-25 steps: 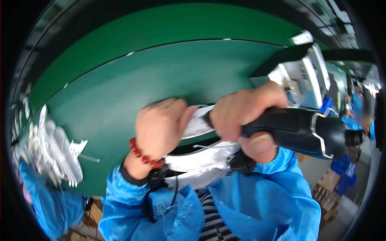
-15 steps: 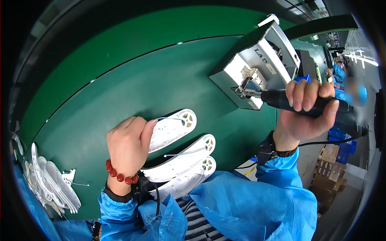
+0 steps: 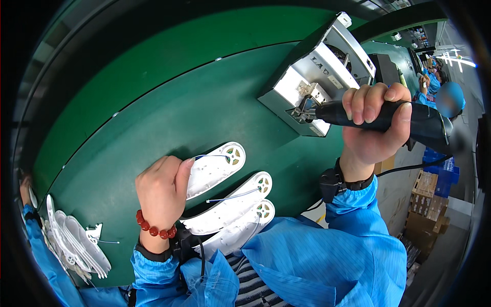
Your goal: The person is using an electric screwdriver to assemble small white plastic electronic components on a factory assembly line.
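- Vs 0.8 s ago: driver (image 3: 424, 123) no longer over the shells; now at approx 2–3 o'clock, tip at the outlet of the feeder (image 3: 286, 94), 1 o'clock.
- Vs 0.5 s ago: driver tip still at the outlet, whether touching too small to tell; feeder a bit further L in view. Co-worker's hand (image 3: 25, 192) now shows at 9.
- R hand (image 3: 376, 115), 2–3 o'clock: fist wrapped round driver, fingers over the top, thumb along the near side. Forearm comes up from 4–5; driver lies near-level, tip to 9–10, cord (image 3: 414, 168) trailing behind.
- L hand (image 3: 162, 187), 8 o'clock: same grip as 0.5 s ago, closed on L end of upper shell (image 3: 212, 174), fingers curled, thumb laid along it; fingertips hidden. Forearm rises from 7; bracelet (image 3: 153, 231) at wrist.
- Upper shell: just L of ctr, on bench (image 3: 148, 138), disc end to 2, wire across it.
- Mid shell (image 3: 230, 205) & lower shell (image 3: 230, 236): 6–7 o'clock, same slant, lower one nearest the body, overlapping mid.
- White parts (image 3: 82, 245): piled at 8, well apart from L hand.
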Motion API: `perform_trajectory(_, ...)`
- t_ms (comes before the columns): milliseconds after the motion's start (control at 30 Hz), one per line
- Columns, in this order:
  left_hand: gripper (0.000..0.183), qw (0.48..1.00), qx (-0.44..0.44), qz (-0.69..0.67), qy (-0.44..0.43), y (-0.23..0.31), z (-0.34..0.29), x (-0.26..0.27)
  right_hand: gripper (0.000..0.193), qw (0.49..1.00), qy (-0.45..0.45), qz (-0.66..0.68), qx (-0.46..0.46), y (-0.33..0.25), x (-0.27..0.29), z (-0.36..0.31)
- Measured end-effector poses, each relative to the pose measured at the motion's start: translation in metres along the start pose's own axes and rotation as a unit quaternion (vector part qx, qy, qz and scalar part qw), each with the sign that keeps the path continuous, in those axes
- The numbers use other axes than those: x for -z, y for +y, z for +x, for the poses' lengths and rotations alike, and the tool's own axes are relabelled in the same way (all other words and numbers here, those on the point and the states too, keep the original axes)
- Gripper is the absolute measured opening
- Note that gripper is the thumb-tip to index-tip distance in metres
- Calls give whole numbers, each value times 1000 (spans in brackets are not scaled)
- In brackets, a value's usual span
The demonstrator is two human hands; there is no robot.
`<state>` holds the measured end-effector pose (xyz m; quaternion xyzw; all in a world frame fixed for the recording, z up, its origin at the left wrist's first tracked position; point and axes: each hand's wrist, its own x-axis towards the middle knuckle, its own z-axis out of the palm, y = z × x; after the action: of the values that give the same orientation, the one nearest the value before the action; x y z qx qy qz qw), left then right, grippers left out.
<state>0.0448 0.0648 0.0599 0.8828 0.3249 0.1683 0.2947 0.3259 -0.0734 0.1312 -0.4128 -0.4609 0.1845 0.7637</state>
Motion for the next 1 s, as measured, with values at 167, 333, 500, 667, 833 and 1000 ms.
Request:
perform_trajectory(167, 27, 1000, 2, 5, -4, 0, 0, 1, 23, 1000, 16, -4, 1, 2, -1, -2)
perform_trajectory(333, 26, 1000, 5, 5, -4, 0, -3, 4, 22, 999, -23, -24, -1, 2, -7, -1)
perform_trajectory(500, 30, 999, -19, 35, 28, -2, -1, 0, 23, 995, -18, 21, -94, 1, -20, -1)
perform_trajectory(667, 27, 999, -23, 7, 23, -5, 1, -1, 30, 990, -48, 89, -103, 12, -57, -34)
perform_trajectory(833, 28, 999, -16, 16, 25, -10, -4, -2, 41, 973, -141, 146, -106, 24, -88, -43)
perform_trajectory(1000, 29, 999, -22, 25, 25, -11, -5, -3, 42, 972, -147, 135, -121, 28, -91, -49)
